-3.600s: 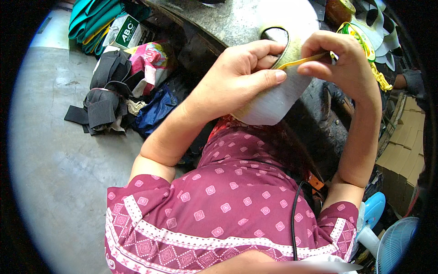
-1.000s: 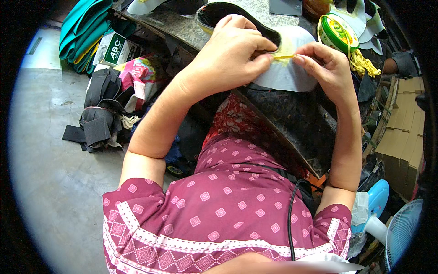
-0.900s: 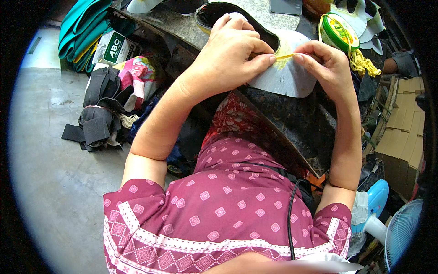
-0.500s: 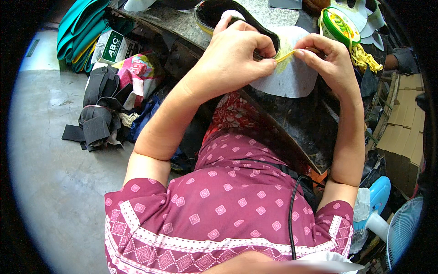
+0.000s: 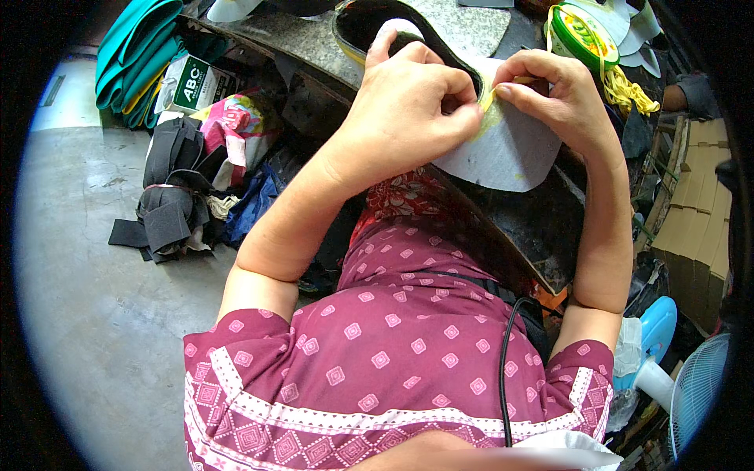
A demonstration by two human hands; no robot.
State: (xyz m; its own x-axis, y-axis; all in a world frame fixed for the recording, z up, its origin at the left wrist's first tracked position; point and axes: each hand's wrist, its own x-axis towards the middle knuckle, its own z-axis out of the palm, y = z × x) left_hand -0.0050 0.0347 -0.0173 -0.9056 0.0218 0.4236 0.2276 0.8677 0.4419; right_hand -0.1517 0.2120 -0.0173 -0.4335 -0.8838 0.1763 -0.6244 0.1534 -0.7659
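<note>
— What had just changed when I asked you about the feed?

— I saw that the right hand (image 5: 554, 94) had come in toward the left hand (image 5: 416, 106), so less of the narrow yellow strip (image 5: 489, 100) showed between them than half a second earlier. The pale grey panel (image 5: 510, 161) had also tipped lower.

— And what did that mean for the work?

— I judged there was little slack left: the visible strip lay right beside the rim of the black-lined curved piece (image 5: 357, 27).

— How did the hands stand?

— The right thumb and forefinger were pinched on the strip, with no gap I could make out. The left was curled closed, thumb near forefinger, gripping the black-lined piece at its rim. I couldn't tell how much strip its thumb hid.

— Where was it all?

— I had the panel over the dark workbench (image 5: 542, 228), between the hands and smeared yellow near the rim. A green-and-white tub (image 5: 577, 35) sat beyond the right hand.
</note>
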